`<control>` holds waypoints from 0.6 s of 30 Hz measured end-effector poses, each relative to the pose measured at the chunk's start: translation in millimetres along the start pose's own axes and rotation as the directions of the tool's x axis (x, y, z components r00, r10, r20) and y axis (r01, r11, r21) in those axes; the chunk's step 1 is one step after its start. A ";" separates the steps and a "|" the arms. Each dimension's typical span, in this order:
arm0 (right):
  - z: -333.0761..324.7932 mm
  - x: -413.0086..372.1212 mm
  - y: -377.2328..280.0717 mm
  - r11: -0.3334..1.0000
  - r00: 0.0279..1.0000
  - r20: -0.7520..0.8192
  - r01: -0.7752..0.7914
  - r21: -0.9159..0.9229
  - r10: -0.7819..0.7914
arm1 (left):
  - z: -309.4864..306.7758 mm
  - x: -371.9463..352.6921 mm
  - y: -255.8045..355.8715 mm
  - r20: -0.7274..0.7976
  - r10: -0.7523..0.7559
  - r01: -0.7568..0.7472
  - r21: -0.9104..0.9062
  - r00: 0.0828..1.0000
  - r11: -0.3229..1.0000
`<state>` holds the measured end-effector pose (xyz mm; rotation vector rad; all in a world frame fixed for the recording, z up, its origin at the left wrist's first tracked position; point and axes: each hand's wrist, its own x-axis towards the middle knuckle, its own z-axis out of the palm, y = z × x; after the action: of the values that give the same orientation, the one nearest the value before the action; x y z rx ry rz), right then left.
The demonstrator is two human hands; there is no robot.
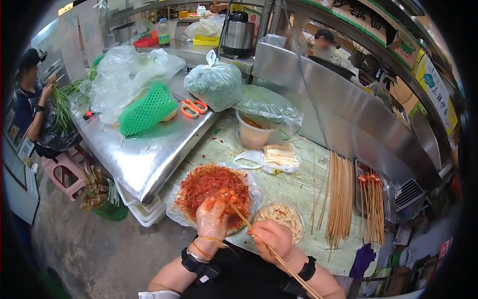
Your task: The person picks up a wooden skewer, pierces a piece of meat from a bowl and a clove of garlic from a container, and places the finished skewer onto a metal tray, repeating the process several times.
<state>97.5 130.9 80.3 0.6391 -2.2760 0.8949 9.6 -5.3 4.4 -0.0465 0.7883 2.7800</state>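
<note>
Over a bowl of red minced meat (pixel 211 187), my left hand (pixel 212 218), in a clear glove with red smears, has its fingers pressed together around a piece of the red meat at a skewer's tip. My right hand (pixel 271 239) grips wooden skewers (pixel 288 268), which slant up toward the left fingertips. Just above the right hand stands a bowl of pale, finger-like pieces (pixel 282 218). To the right lie many bare skewers (pixel 338 199) in a row. Beyond them, skewers with red meat on their tips (pixel 371 192) rest at a metal tray (pixel 391 199).
A steel table (pixel 144 164) at left holds plastic bags, green netting (pixel 147 109) and orange scissors (pixel 193 108). A plastic tub (pixel 255 134) and packaged sticks (pixel 281 155) sit behind the bowls. One person (pixel 32 104) stands far left; another (pixel 324 42) is behind the steel partition.
</note>
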 end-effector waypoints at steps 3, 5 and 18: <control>7.4 0.5 0.0 1.000 1.000 -0.006 0.011 -0.004 -0.012 | -1.2 2.1 0.7 -0.037 0.031 -0.029 0.066 0.999 0.997; 10.3 4.1 -1.6 1.000 1.000 -0.018 0.011 -0.004 -0.011 | 1.9 3.9 3.2 -0.028 0.045 -0.042 0.090 0.999 0.995; 26.1 6.3 -4.0 0.999 0.995 -0.095 -0.042 0.026 0.044 | -4.3 12.0 8.3 -0.104 0.090 -0.078 0.110 0.990 0.991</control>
<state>86.3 108.0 70.9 0.5480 -2.2044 0.9548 -4.2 -11.5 3.9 -0.1498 0.9853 2.8295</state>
